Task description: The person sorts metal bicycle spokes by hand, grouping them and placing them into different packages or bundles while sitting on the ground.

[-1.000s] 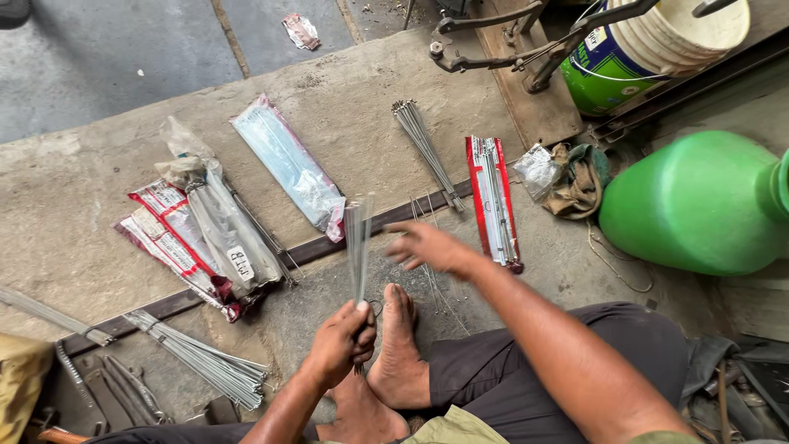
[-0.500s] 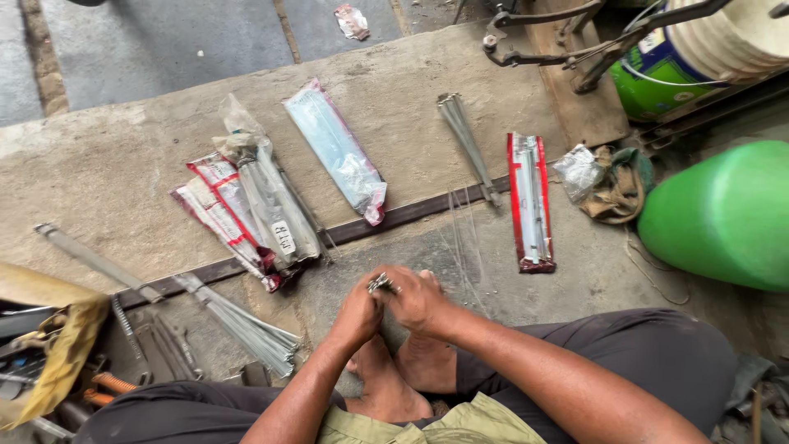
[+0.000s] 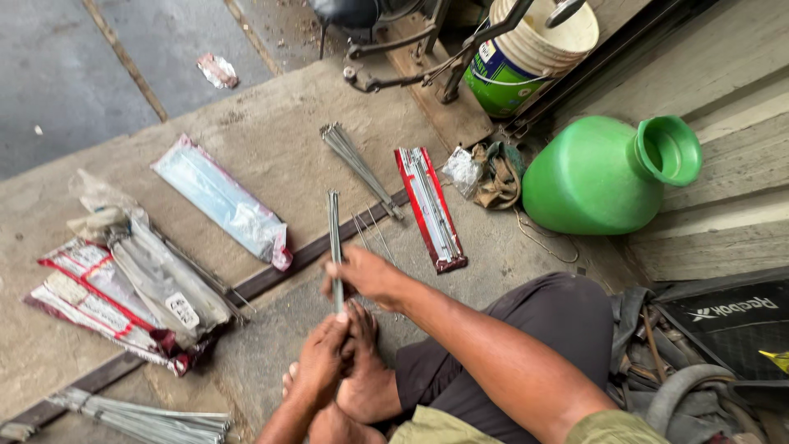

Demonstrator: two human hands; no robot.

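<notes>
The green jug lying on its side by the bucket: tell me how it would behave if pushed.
The green jug lies on its round side, so a push would probably roll it. It looks like thin plastic and its open mouth shows nothing spilling, so it is likely empty and light for its size. The rags touching it might stop it rolling that way.

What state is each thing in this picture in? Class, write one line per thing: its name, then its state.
Bundle of metal rods: upright, gripped by both hands.
Left hand: closed on the bundle's lower end.
Right hand: closed round the bundle higher up.
Green jug: lying on its side, mouth uncapped.
Red packet of rods: open, flat on the floor.
Bucket: upright, no lid.
</notes>
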